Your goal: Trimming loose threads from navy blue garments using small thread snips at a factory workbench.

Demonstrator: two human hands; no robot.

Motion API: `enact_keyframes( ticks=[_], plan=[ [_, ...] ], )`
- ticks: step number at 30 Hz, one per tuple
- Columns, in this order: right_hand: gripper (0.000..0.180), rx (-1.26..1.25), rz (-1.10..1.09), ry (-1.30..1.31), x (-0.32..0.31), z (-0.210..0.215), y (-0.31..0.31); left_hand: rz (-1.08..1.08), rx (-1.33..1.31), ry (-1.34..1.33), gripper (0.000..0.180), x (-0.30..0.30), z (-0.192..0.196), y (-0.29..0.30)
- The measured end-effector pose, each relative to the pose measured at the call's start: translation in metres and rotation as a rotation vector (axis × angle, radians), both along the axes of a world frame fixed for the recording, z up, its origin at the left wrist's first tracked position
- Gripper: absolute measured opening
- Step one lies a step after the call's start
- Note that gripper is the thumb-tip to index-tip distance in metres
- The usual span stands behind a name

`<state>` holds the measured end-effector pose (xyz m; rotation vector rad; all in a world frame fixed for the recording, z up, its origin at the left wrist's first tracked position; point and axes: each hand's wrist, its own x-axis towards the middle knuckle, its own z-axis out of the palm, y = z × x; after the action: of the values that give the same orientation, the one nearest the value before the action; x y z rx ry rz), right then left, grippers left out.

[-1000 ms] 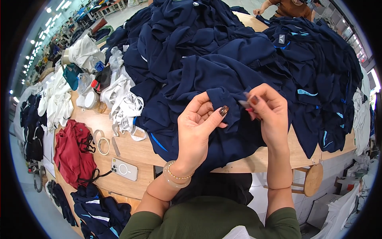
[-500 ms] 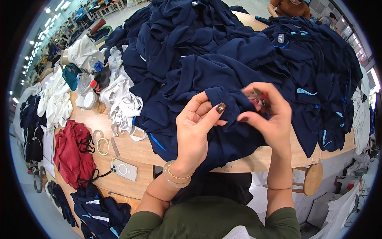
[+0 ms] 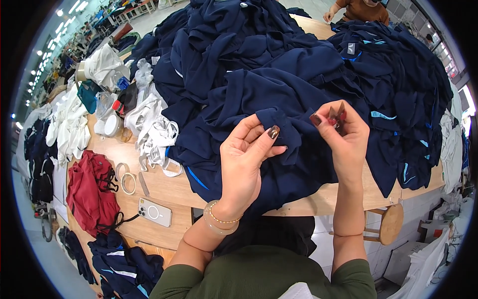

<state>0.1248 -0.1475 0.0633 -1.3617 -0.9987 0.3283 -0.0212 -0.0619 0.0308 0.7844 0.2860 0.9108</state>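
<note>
two hands on the navy garment (image 3: 279,114): left hand (image 3: 246,159) pinches a fold, right hand (image 3: 343,132) has lifted off it, fingers closed on small red snips (image 3: 336,118).

Navy garments (image 3: 298,74) heap across the table (image 3: 164,189), leaving bare wood only beside the phone (image 3: 154,212)

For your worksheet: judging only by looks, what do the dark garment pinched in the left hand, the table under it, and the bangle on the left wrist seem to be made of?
Navy garment, pinched by the left hand: soft matte cloth, probably knit; it folds and drapes limply.
Table: light wood or wood-look board with a smooth finish; pale tan, faint grain.
Bangle: pale, glossy, slightly translucent, perhaps stone or plastic; I cannot tell which.
</note>
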Motion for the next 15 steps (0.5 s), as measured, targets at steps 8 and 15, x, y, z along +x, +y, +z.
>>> enact_keyframes(
  ticks=[8,15],
  plan=[
    [0.013,-0.053,0.009,-0.124,0.008,0.005,-0.012,-0.018,-0.009,-0.004,0.028,0.0,0.001,0.0],
    [0.016,-0.124,-0.096,-0.501,0.002,0.014,-0.012,-0.016,0.015,0.021,0.029,0.002,0.002,-0.001]
  ],
)
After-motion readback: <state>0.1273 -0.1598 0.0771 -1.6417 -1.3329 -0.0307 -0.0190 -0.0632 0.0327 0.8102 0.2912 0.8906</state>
